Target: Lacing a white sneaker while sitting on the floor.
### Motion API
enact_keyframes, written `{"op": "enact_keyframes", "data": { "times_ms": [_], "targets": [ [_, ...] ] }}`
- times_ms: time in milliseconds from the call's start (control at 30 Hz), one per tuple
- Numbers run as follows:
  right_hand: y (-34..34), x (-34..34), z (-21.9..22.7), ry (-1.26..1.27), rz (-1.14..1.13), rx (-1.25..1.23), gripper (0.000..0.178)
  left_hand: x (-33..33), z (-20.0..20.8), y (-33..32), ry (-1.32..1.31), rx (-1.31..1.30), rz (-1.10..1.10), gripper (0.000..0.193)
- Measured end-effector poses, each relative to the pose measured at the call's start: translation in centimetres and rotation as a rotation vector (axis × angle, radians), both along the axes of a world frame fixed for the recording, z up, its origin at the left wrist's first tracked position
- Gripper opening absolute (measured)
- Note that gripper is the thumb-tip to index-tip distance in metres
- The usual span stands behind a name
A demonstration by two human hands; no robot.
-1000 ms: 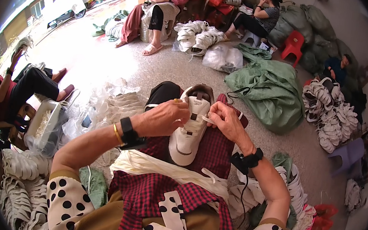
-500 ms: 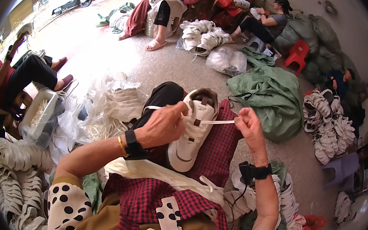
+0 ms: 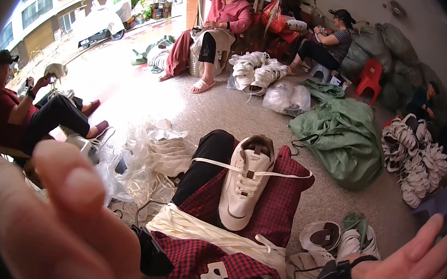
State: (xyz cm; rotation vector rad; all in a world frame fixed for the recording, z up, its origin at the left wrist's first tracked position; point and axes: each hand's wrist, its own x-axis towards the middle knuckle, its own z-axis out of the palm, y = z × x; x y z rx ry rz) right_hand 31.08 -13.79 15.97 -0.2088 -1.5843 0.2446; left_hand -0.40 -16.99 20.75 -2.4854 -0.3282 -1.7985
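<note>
A white lace-up shoe (image 3: 246, 188) rests on my lap, toe toward me, on the red-and-black checked apron (image 3: 278, 200). Its flat white lace (image 3: 213, 163) runs through the upper holes, and both ends stretch loosely out to the sides, untouched. My left hand (image 3: 62, 220) looms large and blurred at the lower left, near the camera, its fingers extended and nothing visible in them. At the lower right, my right hand (image 3: 408, 273) is held away from the shoe with its fingers spread and empty. A bundle of cream laces (image 3: 213, 234) lies across my lap.
Loose shoe parts and clear plastic bags (image 3: 121, 175) lie on the floor to my left. A green sack (image 3: 340, 141) sits ahead right, with stacked shoe uppers (image 3: 420, 160) beyond it. Several people sit around the room. More shoe pieces (image 3: 320, 236) lie by my right side.
Both hands have let go of the lace ends and moved apart, the left toward the camera, the right outward. The shoe stays on my lap. The view has tilted up.
</note>
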Motion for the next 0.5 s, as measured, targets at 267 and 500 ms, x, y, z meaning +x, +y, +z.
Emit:
{"op": "enact_keyframes", "data": {
  "times_ms": [267, 500],
  "targets": [
    [0.8, -0.7, -0.2, -0.050, 0.002, -0.083, 0.013, 0.6, 0.9, -1.6, 0.039, 0.086, 0.051, 0.029],
    [1.5, -1.3, 0.7, -0.111, -0.005, -0.204, 0.013, 1.7, -0.1, -3.7, 0.050, 0.118, 0.086, 0.028]
  ]
}}
